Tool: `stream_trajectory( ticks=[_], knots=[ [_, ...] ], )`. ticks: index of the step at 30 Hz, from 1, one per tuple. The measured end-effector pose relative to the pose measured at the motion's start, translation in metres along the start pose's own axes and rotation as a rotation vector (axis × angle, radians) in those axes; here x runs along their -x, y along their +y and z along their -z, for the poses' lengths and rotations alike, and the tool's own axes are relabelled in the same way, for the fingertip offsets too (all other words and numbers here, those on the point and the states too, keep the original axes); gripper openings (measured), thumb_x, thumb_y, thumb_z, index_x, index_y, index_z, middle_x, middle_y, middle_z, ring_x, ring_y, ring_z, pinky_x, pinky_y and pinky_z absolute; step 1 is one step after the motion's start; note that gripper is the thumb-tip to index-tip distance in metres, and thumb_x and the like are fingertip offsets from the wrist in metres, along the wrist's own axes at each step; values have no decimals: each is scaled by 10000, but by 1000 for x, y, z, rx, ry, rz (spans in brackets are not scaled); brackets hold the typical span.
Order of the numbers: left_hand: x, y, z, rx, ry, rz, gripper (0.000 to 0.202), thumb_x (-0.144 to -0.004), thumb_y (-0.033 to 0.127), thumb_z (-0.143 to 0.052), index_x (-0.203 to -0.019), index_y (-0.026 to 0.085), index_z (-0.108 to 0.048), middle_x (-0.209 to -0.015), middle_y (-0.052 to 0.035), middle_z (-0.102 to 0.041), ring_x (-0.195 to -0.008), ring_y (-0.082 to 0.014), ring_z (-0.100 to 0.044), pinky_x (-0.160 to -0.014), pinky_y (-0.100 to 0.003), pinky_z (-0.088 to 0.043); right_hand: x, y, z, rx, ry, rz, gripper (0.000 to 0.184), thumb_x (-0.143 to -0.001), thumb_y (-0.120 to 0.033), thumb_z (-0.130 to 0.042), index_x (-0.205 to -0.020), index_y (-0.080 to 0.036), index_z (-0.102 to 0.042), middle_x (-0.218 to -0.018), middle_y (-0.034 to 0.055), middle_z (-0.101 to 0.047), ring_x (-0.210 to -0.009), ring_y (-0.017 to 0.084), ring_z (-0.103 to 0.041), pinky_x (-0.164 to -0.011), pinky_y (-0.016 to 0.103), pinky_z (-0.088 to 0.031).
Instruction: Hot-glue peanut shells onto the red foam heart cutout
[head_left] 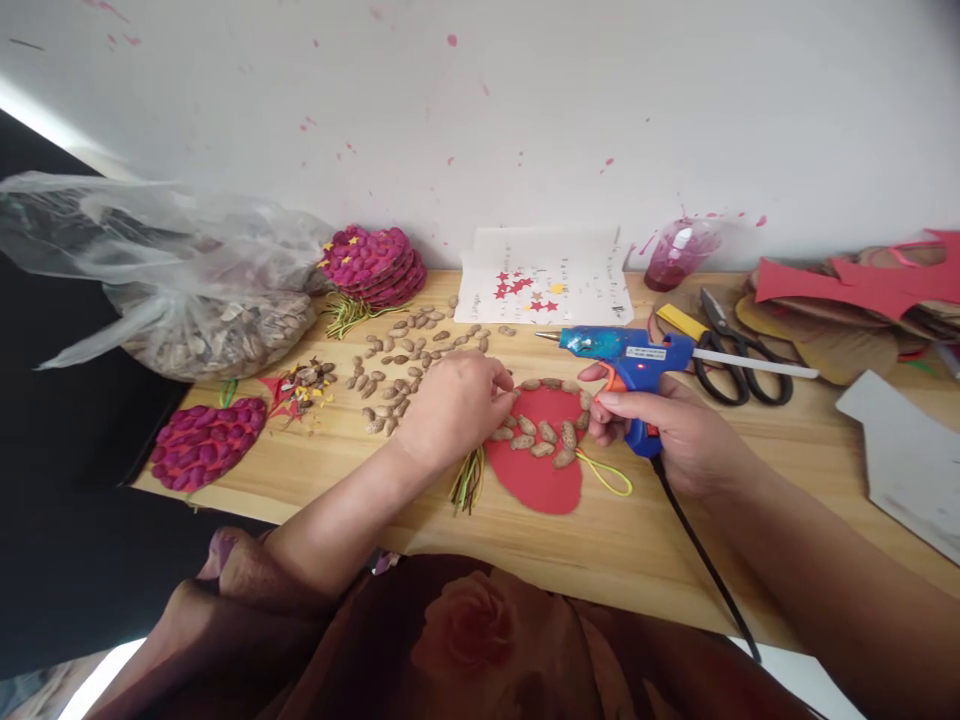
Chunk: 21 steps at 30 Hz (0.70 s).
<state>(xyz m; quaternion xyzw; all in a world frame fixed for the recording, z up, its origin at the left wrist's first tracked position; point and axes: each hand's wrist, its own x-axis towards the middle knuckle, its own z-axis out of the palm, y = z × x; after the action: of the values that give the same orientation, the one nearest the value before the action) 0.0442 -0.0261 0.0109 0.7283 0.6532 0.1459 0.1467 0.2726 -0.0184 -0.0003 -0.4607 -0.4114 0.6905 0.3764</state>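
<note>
Left hand [457, 405] pinched at seed row [544, 435] | right hand [679, 435] grips glue gun [626, 355] | best: press each snug against its neighbour

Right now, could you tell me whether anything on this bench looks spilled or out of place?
Yes: loose shells lie scattered across the table beyond the left hand, and pink splatters dot the wall behind. The glue gun in the right hand looks sound.

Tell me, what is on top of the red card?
On the card, shells lie along the top edge and across the middle. The left hand hides its upper left edge.
</note>
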Motion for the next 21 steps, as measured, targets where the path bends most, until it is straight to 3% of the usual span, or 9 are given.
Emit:
stream_trajectory(
  ticks=[12, 17, 21],
  knots=[
    [0, 2, 0, -36, 6, 28, 136, -853, 280, -678, -850, 181, -772, -894, -75, -756, -783, -219, -675, -803, -351, -529, -3, 1, 0, -2, -7, 10, 221, -724, -265, -784, -933, -203, -746, -637, -22, -678, -543, 147, -630, -557, 276, -498],
    [13, -16, 23, -13, 81, 35, 200, -875, 365, -674, -815, 203, -776, -847, -50, -750, -788, -210, -667, -781, -328, -509, -1, 1, 2, -6, -41, 6, 192, -780, -263, -779, -952, -188, -741, -658, -10, -695, -569, 146, -631, -585, 280, -494],
    [32, -42, 46, -46, 118, 94, 219, -899, 353, -624, -805, 208, -759, -848, -31, -753, -799, -203, -669, -775, -315, -490, -2, 2, 4, 2, -50, 5, 188, -770, -279, -798, -932, -196, -750, -652, -6, -694, -589, 152, -629, -584, 279, -508]
  ],
)
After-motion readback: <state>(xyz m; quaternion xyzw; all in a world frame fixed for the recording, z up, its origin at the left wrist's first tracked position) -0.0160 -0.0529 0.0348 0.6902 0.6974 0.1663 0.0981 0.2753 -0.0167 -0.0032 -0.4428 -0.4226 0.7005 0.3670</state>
